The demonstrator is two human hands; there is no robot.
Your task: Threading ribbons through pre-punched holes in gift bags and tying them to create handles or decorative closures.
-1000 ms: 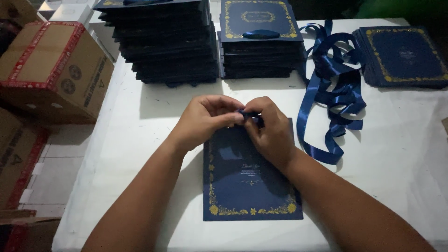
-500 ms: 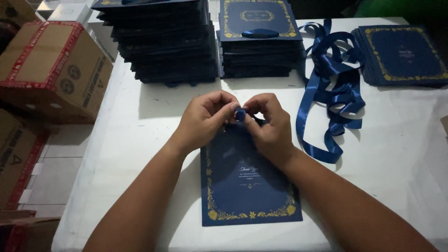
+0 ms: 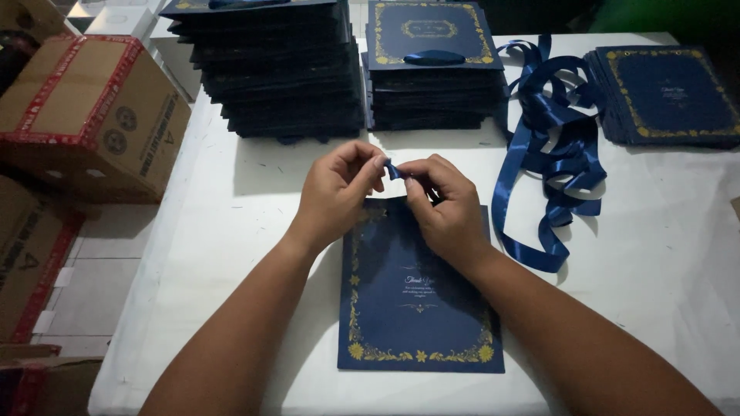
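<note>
Two hands are seen pinching a short piece of blue ribbon (image 3: 394, 170) between their fingertips, just above the top edge of a flat navy paper bag (image 3: 420, 293) with a gold floral border. The ribbon end is held from one side by the thumb and forefinger of the left hand (image 3: 337, 192), and from the other by the closed fingertips of the right hand (image 3: 442, 206); both grips are shut tight on it, with only a small fold of ribbon showing between them. The bag is laid flat on the white table (image 3: 231, 231) directly below the grip, its upper part covered by the right hand and wrist.

Beyond the grip, on the far side, a stack of finished navy bags (image 3: 433, 69) is seen, topped by one with a blue ribbon handle. Beside that, further toward the left hand's side, a taller dark stack (image 3: 277, 73) is piled. Out past the right hand, a loose tangle of blue satin ribbon (image 3: 551, 146) is spread over the table, and beyond it a low pile of flat bags (image 3: 671, 92) is set. Well off to the left hand's side, past the table edge, cardboard boxes (image 3: 85, 108) with red tape are stacked.
</note>
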